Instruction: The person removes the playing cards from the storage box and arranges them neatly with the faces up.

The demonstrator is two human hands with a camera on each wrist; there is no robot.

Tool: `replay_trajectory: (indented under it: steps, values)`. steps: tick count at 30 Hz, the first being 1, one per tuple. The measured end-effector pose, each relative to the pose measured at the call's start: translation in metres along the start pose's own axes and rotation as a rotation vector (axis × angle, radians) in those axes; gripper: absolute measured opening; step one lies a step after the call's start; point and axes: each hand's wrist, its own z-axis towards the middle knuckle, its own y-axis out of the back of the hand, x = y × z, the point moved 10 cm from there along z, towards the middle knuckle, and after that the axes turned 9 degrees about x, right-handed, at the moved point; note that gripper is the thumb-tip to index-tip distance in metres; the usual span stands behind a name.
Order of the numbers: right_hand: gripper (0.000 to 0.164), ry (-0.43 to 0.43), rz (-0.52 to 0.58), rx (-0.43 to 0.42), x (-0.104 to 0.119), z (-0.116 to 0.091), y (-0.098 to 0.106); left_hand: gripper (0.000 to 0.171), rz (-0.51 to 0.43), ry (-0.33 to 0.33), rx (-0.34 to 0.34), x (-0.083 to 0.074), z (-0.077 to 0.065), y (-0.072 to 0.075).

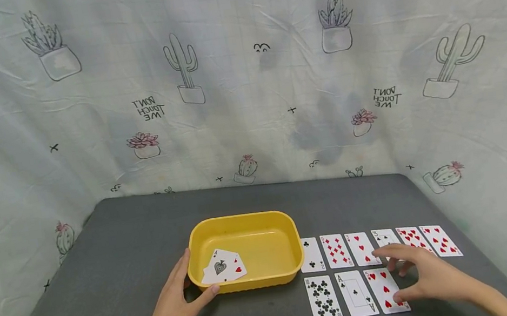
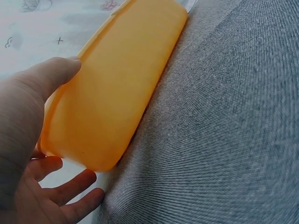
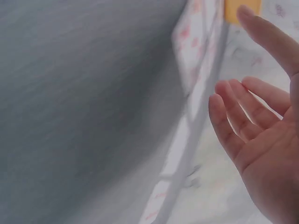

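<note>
My left hand (image 1: 170, 309) holds the near left corner of a yellow plastic tray (image 1: 267, 251), thumb at the front rim and fingers along the left end. Inside the tray lie an ace of spades (image 1: 219, 266) and a hearts card (image 1: 239, 270), overlapping. My right hand (image 1: 431, 276) hovers with relaxed, spread fingers over the right end of the card rows, nothing between them. Its thumb overlaps a hearts card (image 1: 382, 286) in the head view. Beside that card lie an ace of clubs (image 1: 355, 291) and a ten of clubs (image 1: 323, 297).
A back row of face-up cards runs right from the tray: a club card (image 1: 311, 255), a diamonds card (image 1: 337, 251), a hearts card (image 1: 361, 248) and several more, partly behind my right hand. A dark grey cloth covers the table (image 1: 115, 255). Patterned curtains (image 1: 241, 72) surround it.
</note>
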Motion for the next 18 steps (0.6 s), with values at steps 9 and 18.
replay_trajectory:
  steps: [9, 18]
  values:
    - [0.061, 0.207, 0.115, -0.123, 0.074, 0.080, -0.004, 0.111, -0.022, 0.006, 0.016, 0.000, 0.001, -0.002]
    - [0.050, 0.229, 0.366, -0.018, 0.118, 0.188, -0.065, 0.110, -0.008, -0.004, -0.008, 0.003, 0.000, -0.001]
